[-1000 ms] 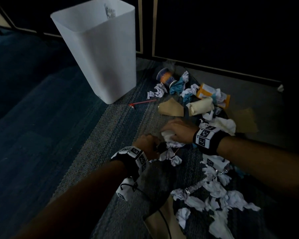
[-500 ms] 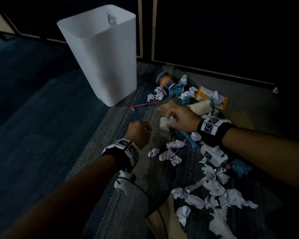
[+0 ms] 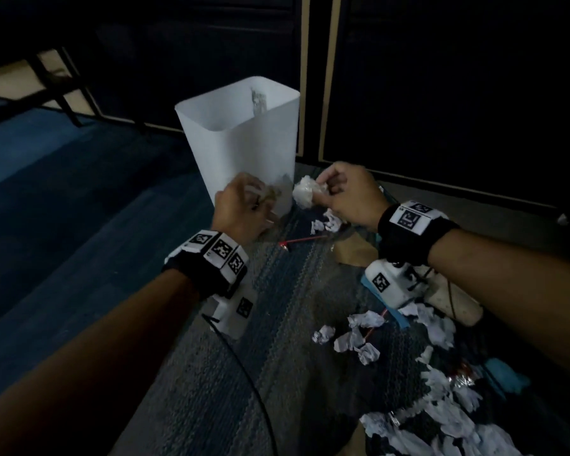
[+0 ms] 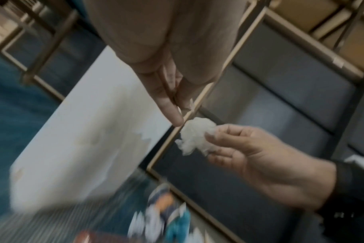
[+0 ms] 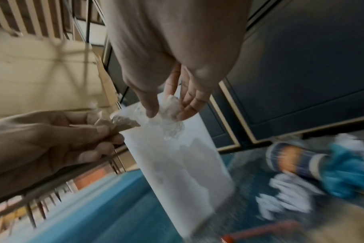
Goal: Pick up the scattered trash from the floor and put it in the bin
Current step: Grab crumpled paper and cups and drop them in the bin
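Observation:
The tall white bin (image 3: 237,143) stands on the carpet by the dark cabinets. My left hand (image 3: 260,199) is raised in front of its lower wall and grips a small brownish paper scrap (image 5: 123,123) in curled fingers. My right hand (image 3: 320,192) is just right of the bin at the same height. It pinches a crumpled white paper ball (image 3: 305,192) between thumb and fingers. The right wrist view shows this ball (image 5: 168,106) against the bin (image 5: 177,164). Both hands are below the bin's rim, close to each other.
Several crumpled white papers (image 3: 359,337) lie on the striped rug at the right. A red straw (image 3: 303,240) lies near the bin's foot. A blue and orange cup (image 5: 291,159) and a teal wrapper (image 5: 347,177) lie by the cabinets (image 3: 441,93). Chair legs (image 3: 63,90) stand far left.
Both hands have risen from the trash pile on the floor and moved toward the bin, each carrying its piece. The view has tilted up with them.

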`<state>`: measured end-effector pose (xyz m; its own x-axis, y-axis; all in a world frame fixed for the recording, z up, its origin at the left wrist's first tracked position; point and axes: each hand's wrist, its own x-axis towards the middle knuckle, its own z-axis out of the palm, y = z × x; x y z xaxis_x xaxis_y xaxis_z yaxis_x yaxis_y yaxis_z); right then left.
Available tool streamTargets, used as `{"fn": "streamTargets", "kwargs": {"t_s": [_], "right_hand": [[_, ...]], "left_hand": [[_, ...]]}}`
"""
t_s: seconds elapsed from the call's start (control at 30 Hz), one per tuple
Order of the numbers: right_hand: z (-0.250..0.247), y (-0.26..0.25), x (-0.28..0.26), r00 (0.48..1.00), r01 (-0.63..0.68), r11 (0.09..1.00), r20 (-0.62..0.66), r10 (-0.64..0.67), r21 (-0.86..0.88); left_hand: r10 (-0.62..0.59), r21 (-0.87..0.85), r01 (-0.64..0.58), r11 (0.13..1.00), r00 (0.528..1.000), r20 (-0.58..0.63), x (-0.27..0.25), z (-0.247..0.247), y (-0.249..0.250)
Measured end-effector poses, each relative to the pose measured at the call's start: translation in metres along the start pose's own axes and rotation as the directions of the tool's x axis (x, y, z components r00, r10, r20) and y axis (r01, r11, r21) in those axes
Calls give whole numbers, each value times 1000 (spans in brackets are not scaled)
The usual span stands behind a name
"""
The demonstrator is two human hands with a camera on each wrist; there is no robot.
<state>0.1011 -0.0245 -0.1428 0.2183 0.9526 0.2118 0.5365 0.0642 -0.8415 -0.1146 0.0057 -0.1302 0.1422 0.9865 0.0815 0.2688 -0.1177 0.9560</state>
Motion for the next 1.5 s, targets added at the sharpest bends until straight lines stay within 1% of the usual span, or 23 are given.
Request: {"fn": "streamTargets", "kwargs": {"t_s": [0.07,0.1,0.13,0.23,0.33,0.43,0.47,0.53,0.57,0.63,0.7,0.77,0.8,0.9,1.0,1.03,1.1,1.17,1.23,1.33,1.4,1.43,1.5], "right_hand": [[9,-16,16,999,15,998,-53,-13,56],[13,-24,23,997,25,996,-78,-19,82],[17,-31,31,995,36,993,-102,-25,112],[29,-53,53,986,84,978,-157,-54,191],[39,-73,72,967,134,958,-243,-70,255],[51,-87,91,937,193,935,-340,-85,297],[55,-91,98,933,204,931,-349,-92,301],[65,-97,109,929,241,930,-342,-139,277],[69,-99,112,929,264,932,-327,-176,247],[77,-99,118,930,286,953,-269,-251,98],[82,-97,120,951,271,955,-123,-285,-117],[85,-90,123,973,229,946,23,-230,-229],[84,-87,124,978,208,944,70,-196,-257],[78,-77,125,975,203,940,145,-169,-273],[63,-72,110,965,252,936,142,-222,-245],[58,-68,103,961,270,931,124,-246,-245],[48,-63,84,953,299,922,117,-278,-247],[36,-55,62,955,288,920,150,-255,-267],[24,-46,40,955,266,921,210,-210,-286],[6,-28,6,938,266,905,307,-163,-333],[-6,-15,-17,922,267,871,372,-106,-413],[-12,-9,-28,912,258,853,407,-60,-453],[-21,6,-51,871,253,817,489,41,-519]], "left_hand": [[63,1,-63,998,998,13,13,-9,14],[107,31,-107,994,994,16,18,-13,20],[133,39,-132,990,991,-8,26,-18,25],[189,-23,-194,981,973,-132,47,-31,43],[238,0,-247,969,936,-258,64,-41,53],[252,61,-247,967,890,-380,81,-47,56],[283,118,-257,959,873,-398,86,-49,56],[363,264,-275,925,846,-390,94,-51,57],[387,313,-277,909,839,-382,96,-52,57],[389,375,-254,892,853,-347,100,-54,55],[364,477,-200,856,888,-281,102,-55,50],[307,547,-149,824,928,-209,101,-56,46],[285,566,-143,812,943,-170,101,-57,45],[252,588,-150,795,963,-95,99,-58,45],[279,573,-175,800,955,-98,92,-61,44],[308,574,-202,793,947,-94,88,-61,42],[402,594,-278,755,912,-84,77,-59,36],[475,590,-342,732,876,-82,61,-49,30],[496,553,-379,742,865,-73,42,-36,22],[496,493,-418,763,868,-32,9,-15,7],[458,461,-411,786,889,13,-14,0,-5],[434,457,-411,789,899,58,-26,7,-12],[373,471,-436,767,900,226,-48,23,-28]]}}
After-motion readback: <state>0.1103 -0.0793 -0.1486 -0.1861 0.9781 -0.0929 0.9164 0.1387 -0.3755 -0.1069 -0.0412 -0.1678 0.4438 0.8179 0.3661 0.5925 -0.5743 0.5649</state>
